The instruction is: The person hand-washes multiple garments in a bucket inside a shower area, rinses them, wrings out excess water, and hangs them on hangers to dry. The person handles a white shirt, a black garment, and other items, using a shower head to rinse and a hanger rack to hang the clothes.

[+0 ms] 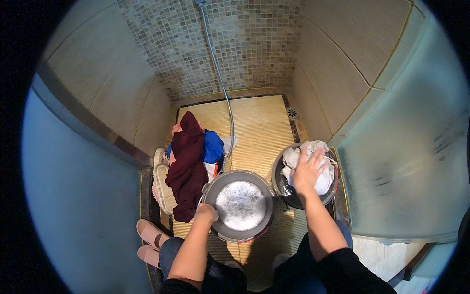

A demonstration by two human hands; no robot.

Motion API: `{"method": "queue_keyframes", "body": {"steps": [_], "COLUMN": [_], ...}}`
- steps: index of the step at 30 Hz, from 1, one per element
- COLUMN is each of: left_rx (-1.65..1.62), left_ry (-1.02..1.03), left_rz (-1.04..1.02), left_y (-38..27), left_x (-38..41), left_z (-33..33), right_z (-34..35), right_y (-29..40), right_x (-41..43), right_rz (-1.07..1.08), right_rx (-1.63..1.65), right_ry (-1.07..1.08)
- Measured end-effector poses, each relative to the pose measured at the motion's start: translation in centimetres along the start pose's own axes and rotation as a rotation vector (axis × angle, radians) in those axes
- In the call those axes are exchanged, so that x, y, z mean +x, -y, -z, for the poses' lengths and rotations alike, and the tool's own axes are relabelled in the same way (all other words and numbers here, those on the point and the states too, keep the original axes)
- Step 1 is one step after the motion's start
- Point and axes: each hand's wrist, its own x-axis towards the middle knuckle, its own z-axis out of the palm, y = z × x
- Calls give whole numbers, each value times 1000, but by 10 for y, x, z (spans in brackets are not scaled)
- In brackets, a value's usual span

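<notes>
A grey bucket [224, 229] of sudsy water [241, 205] stands in front of me, slightly left of centre. My left hand [206, 214] is closed at its left edge, on the rim or handle; the fingertips are hidden. To the right, a second, darker bucket [278, 180] holds pale, whitish cloth [323, 183] bunched up above its rim. On top of that cloth rests my right hand [309, 171], palm down with the fingers spread. The two buckets sit close together, and some water shows beside the cloth.
A pile of clothes with a dark maroon garment [187, 165] and a blue piece [213, 147] lies left. A shower hose [216, 66] hangs to the ribbed floor [257, 125]. Pink slippers [150, 235] sit lower left. Frosted glass [400, 176] bounds the right; a drain [292, 113] lies far right.
</notes>
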Motion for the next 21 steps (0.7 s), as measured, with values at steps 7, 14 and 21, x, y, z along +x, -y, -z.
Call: {"method": "queue_keyframes", "body": {"steps": [7,14,21], "left_rx": [-536,-829,-1061], "left_ry": [-196,-735,-909], "left_rz": [127,-32,-385], "left_y": [11,22,-29], "left_x": [6,17,4], "left_z": [-11,57,53], "right_z": [-3,-20,15], "right_y": [92,133,153], "right_x": [-145,-136,-63], "right_rz": [914,967,753], "right_rx": [161,273,385], "right_ry": [1050,597,487]}}
